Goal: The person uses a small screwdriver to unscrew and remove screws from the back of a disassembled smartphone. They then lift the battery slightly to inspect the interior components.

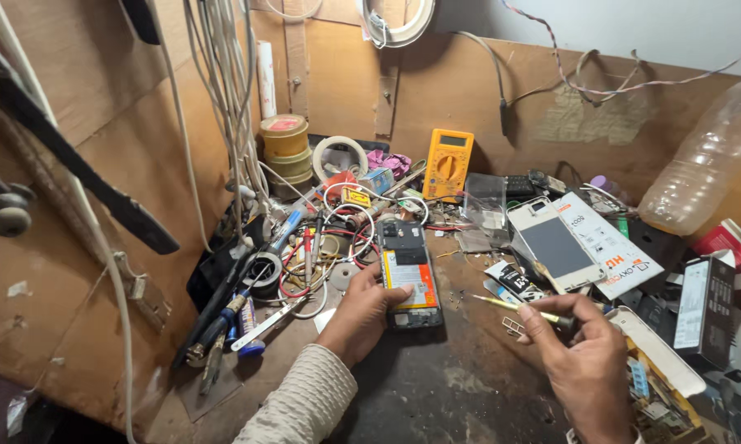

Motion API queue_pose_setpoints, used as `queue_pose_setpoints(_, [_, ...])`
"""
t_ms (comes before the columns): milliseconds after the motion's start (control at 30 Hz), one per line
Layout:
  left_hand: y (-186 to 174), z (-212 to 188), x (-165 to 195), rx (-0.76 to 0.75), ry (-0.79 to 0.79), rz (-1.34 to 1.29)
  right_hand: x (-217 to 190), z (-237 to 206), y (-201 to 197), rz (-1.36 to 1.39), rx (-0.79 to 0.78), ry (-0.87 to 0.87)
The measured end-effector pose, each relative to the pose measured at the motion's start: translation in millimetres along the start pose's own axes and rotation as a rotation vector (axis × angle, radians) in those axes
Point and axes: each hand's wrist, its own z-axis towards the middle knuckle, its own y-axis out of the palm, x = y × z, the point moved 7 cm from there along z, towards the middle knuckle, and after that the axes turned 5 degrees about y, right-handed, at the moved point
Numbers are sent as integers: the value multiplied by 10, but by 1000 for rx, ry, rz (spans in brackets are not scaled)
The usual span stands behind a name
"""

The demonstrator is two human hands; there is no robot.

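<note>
An opened phone (409, 274) lies back-up on the dark worktop (461, 386), its orange and white battery and circuit board exposed. My left hand (361, 316) rests on the phone's lower left corner and holds it down. My right hand (580, 349) pinches a thin yellow-handled tool (525, 310), its metal tip pointing left a short way off the phone's right edge.
A yellow multimeter (447, 164) leans on the back board. Tape rolls (285, 145), tangled wires and screwdrivers (247, 316) crowd the left. A white phone (556, 244), a printed box (611, 247), a dark box (706, 308) and a plastic bottle (710, 160) lie right.
</note>
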Motion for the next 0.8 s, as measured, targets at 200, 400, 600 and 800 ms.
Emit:
queue_pose_setpoints(200, [-11,25,-28,9,38,-17,-209,45,66,184,25,-163])
queue_pose_setpoints(400, [-89,105,-130,95,45,36,-110,405,322,118,-98,-233])
queue_pose_setpoints(600, [-109,118,-167,109,5,31,152,702,758,-322,-249,-118])
queue_pose_setpoints(800, [-90,123,-136,116,62,62,263,750,927,-386,-245,-148])
